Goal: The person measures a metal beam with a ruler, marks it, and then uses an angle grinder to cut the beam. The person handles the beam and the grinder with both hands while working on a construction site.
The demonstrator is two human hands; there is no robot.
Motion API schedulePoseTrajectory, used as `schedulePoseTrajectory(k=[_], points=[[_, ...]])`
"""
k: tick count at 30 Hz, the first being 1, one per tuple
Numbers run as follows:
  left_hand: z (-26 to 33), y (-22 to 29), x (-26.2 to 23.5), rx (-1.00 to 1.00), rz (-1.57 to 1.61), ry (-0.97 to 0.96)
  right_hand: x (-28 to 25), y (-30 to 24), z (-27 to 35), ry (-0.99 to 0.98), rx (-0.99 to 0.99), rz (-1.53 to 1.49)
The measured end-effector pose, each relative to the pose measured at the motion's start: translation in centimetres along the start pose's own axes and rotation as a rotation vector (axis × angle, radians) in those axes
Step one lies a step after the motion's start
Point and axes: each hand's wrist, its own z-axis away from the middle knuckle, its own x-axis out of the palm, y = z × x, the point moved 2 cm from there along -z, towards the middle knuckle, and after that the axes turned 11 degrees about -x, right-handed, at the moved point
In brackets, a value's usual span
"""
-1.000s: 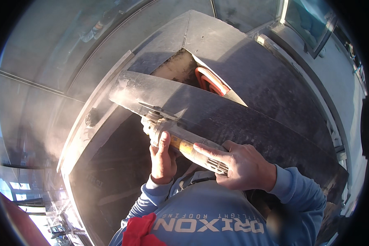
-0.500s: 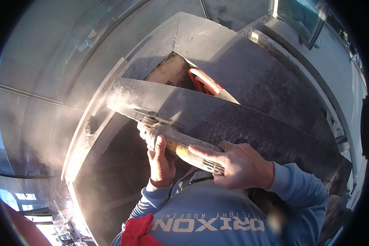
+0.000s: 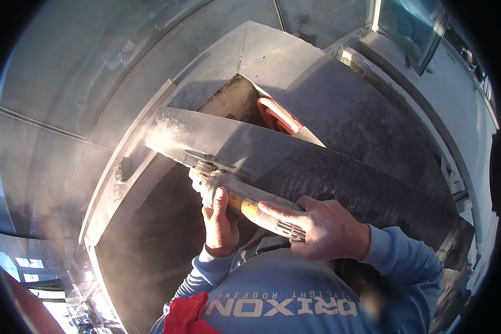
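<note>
A dusty angle grinder with a yellow band is held across my body by both hands. My left hand closes around it just behind the gear head, thumb up along the side. Around the rear end near the vents is my right hand, its index finger stretched along the body. The thin disc is at the near edge of a long dark grey slab; whether it touches cannot be made out. Pale dust hangs over the slab's left end and drifts left.
Behind the slab, an opening shows a coil of orange hose within the grey panels. A pale ledge borders the left side, beside large glass panes. Red cloth hangs at my front.
The grinder and both hands stay nearly in place, and the whole view has shifted slightly. Dust still hangs at the slab's left end.
</note>
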Motion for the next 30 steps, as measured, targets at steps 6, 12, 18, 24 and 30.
schedulePoseTrajectory(k=[6, 12, 18, 24, 30], points=[[-0.4, 0.4, -0.8, -0.043, -0.004, -0.049, -0.8, -1.0, -0.9, 0.046, -0.031, -0.006], [-0.8, 0.6, -0.9, -0.054, 0.010, -0.036, 0.1, 0.0, -1.0, 0.046, -0.034, -0.031], [-1.2, 1.0, -1.7, -0.064, 0.022, -0.008, 0.1, 0.2, -2.1, 0.104, -0.163, -0.096], [-1.1, 1.2, -1.4, -0.050, 0.020, 0.004, 0.8, 1.0, -2.2, 0.102, -0.218, -0.036], [-1.8, 1.0, -2.3, -0.025, 0.028, 0.014, 1.4, 1.1, -2.9, 0.098, -0.219, 0.025]])
